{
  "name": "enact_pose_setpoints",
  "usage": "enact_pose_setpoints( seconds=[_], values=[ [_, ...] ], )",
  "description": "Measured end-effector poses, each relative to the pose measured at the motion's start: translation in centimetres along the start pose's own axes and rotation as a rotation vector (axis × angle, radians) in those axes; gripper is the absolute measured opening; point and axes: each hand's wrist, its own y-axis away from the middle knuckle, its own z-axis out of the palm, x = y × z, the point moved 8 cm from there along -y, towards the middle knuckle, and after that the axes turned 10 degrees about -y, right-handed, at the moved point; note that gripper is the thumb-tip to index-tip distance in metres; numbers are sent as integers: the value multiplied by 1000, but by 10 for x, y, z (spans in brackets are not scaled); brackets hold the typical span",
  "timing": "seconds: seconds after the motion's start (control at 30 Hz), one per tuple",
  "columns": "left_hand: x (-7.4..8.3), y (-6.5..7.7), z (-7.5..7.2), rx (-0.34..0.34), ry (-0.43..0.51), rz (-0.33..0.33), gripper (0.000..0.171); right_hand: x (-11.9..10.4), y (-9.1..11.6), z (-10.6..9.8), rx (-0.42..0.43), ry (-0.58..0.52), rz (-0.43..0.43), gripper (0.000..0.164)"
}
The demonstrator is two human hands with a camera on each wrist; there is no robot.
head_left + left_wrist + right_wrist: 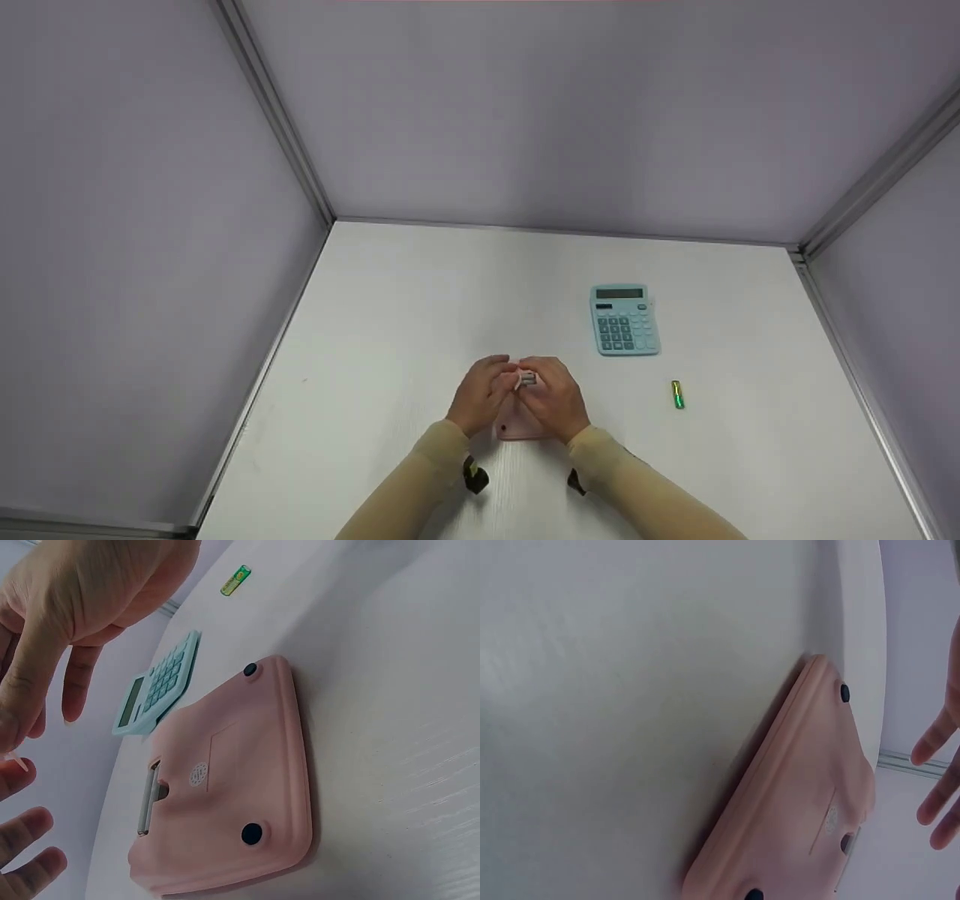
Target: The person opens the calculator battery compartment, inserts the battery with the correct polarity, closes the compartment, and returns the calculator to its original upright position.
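Observation:
A pink calculator (247, 750) lies face down, its back with black round feet turned up. Inside its uncovered battery slot (161, 791) shows a silvery cylinder, like a battery. Both hands meet above its far half. Between the fingertips is a thin pale piece (16, 760), apparently the battery cover, mostly hidden. My left hand (478, 396) pinches it from the left, its other fingers spread in the right wrist view. From the other side my right hand (559, 401) holds it too, thumb tip against it in the left wrist view.
To the right and farther back lies a light blue calculator (626, 320), face up. A green and gold battery (677, 394) rests on the white table (375, 315), right of the hands. Grey panels (562, 112) enclose the table at the back and sides.

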Motion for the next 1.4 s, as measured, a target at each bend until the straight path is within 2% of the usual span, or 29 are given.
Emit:
enact_pose_setpoints(
  seconds=[0.13, 0.43, 0.77, 0.87, 1.03, 1.2, 1.27, 1.4],
  values=[
    [0, 0, 1, -4, 4, 8, 44, -2, -2, 1, -5, 13, -35, 32],
    [-2, 3, 4, -18, -15, 40, 45, 0, 1, 5, -16, 21, -45, 32],
    [-4, 7, 12, -116, -40, 29, 49, 2, 4, 7, -43, 36, -77, 32],
    [-1, 7, 11, -123, -28, 38, 47, 2, 5, 9, -51, 30, -88, 30],
    [-1, 3, 8, -82, -34, 45, 41, 6, 7, 10, -54, 58, -94, 27],
    [-4, 4, 3, -29, -107, 31, 29, 11, 10, 10, -63, 86, -71, 29],
    [-3, 4, -1, 9, -151, 59, 32, 12, 10, 10, -77, 106, -53, 28],
    [1, 4, -8, 91, -252, 165, 27, 13, 12, 11, -104, 146, -40, 26]
  ],
)
